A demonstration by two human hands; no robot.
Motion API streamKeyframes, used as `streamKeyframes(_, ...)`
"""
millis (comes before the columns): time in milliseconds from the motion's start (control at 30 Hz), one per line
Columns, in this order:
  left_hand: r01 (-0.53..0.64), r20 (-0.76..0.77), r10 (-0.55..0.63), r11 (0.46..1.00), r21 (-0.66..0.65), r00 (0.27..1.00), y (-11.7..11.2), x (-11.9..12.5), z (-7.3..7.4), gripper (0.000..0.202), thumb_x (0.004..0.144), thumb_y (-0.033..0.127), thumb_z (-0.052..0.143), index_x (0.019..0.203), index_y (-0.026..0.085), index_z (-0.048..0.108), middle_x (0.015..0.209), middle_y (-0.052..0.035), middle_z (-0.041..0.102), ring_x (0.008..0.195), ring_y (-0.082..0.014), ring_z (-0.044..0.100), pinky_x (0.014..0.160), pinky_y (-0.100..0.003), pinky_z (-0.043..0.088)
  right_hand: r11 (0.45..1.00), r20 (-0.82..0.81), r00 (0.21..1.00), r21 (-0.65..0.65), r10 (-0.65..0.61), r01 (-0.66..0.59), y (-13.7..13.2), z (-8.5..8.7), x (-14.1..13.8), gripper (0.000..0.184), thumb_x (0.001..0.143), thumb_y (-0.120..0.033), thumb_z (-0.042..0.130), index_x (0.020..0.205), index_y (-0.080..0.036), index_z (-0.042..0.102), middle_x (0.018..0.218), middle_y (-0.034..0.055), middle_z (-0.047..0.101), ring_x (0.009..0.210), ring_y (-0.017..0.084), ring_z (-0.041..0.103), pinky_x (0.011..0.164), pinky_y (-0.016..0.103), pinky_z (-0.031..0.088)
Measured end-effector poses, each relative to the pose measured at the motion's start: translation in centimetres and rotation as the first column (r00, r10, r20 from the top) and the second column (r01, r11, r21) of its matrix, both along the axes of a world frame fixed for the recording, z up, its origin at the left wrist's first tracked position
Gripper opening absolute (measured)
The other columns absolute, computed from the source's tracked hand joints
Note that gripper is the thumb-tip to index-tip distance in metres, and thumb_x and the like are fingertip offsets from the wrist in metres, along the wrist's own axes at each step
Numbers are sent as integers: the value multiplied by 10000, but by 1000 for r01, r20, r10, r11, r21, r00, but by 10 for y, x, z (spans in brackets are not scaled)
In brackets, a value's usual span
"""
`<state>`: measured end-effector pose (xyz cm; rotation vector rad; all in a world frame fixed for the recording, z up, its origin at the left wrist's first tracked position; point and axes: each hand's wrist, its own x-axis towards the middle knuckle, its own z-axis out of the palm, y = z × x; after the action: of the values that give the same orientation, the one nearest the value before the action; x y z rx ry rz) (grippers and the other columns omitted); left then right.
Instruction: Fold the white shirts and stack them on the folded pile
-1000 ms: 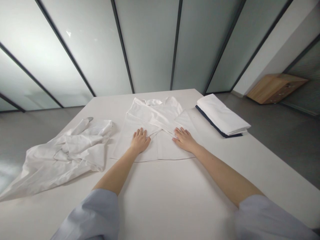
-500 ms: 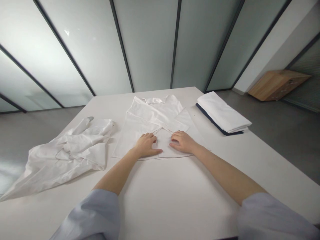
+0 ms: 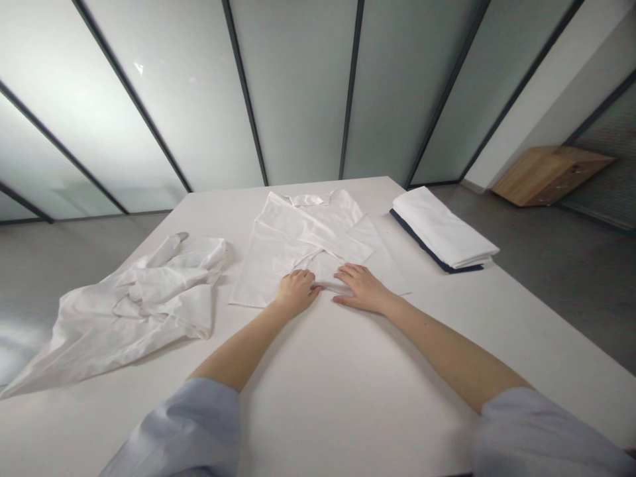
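A white long-sleeved shirt lies spread on the table, collar toward the far end and sleeves folded across its body. At its near hem my left hand is closed, pinching the cloth between thumb and fingers. My right hand rests on the hem just beside it, fingers stretched out and thumb apart. Between the two hands the hem is bunched slightly upward.
A crumpled white garment lies on the left of the white table, hanging past its edge. At the right edge sits a folded white cloth on a dark blue one. A wooden cabinet stands beyond.
The middle of the shirt's near hem has shifted away from me and bunched. My left hand has closed on it and moved slightly right; my right hand's fingers have straightened.
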<state>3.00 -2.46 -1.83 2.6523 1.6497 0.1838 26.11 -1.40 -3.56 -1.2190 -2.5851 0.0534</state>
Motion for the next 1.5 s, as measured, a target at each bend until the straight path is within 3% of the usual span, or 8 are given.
streamKeyframes(67, 26, 17, -26, 999, -36, 1000, 5, -5, -2, 278, 916, 337, 478, 1137, 200, 576, 1112, -90, 658, 1078, -217, 602, 903, -331, 483, 1000, -4, 1000, 14, 8, -8, 3, -1, 0, 363, 879, -314, 542, 1202, -179, 633, 1241, 130, 620, 1213, 273, 508, 1030, 428, 366)
streamKeyframes(200, 110, 44, -107, 992, -55, 993, 13, -16, -7, 523, 832, 91, 457, 1336, 230, 479, 1375, -61, 545, 1239, -173, 511, 1032, -304, 413, 997, 0, 998, 49, -57, 57, 9, -2, 3, 497, 771, -73, 489, 1237, -189, 617, 1289, 101, 605, 1222, 254, 488, 1030, 424, 360)
streamKeyframes(333, 7, 2, -7, 998, 63, 1000, 16, -19, -6, 570, 801, 75, 480, 1344, 248, 492, 1485, -59, 428, 1339, -234, 394, 1057, -387, 394, 963, 17, 969, 114, -248, 244, 11, -2, 10, 568, 743, -42, 495, 1291, -169, 578, 1379, 128, 533, 1265, 286, 438, 1027, 424, 352)
streamKeyframes(467, -167, -38, 169, 984, 56, 985, 17, -29, 6, 493, 811, 80, 464, 1269, 243, 548, 1337, -80, 565, 1226, -249, 507, 989, -402, 437, 908, -2, 912, 102, -409, 407, 18, 2, 27, 493, 752, -50, 494, 1211, -169, 629, 1266, 122, 624, 1172, 287, 528, 967, 412, 398)
streamKeyframes(733, -263, -172, 243, 959, -106, 955, 23, -90, 26, 440, 770, 58, 458, 1122, 230, 661, 1187, -78, 670, 1094, -219, 626, 926, -336, 482, 935, 109, 931, -30, -347, 352, 27, 15, 72, 450, 739, -46, 475, 1076, -226, 714, 1146, 35, 709, 1021, 223, 652, 910, 323, 461)
streamKeyframes(967, -259, 49, 264, 962, -87, 963, 1, -138, 31, 502, 710, 117, 436, 1131, 221, 689, 1125, -56, 716, 1070, -247, 645, 973, -333, 461, 929, -57, 928, -62, -369, 365, 4, 18, 94, 510, 696, -62, 455, 1111, -228, 700, 1037, 39, 740, 933, 235, 675, 841, 331, 501)
streamKeyframes(1267, -77, 343, 243, 898, -433, 907, -43, -156, 136, 308, 675, 378, 485, 843, 216, 685, 728, -6, 671, 633, -188, 605, 531, -254, 472, 924, -475, 796, -262, -374, 278, -40, 99, 128, 221, 602, -230, 527, 770, -249, 669, 766, 22, 694, 688, 222, 633, 607, 308, 495)
streamKeyframes(1500, -85, 561, 222, 962, -259, 798, -8, -155, 176, 318, 703, 451, 529, 839, 186, 641, 725, -4, 627, 666, -156, 571, 581, -253, 454, 911, -680, 608, -334, -410, 241, -13, 156, 129, 127, 602, -291, 607, 715, -235, 594, 590, -3, 557, 468, 133, 433, 441, 256, 304)
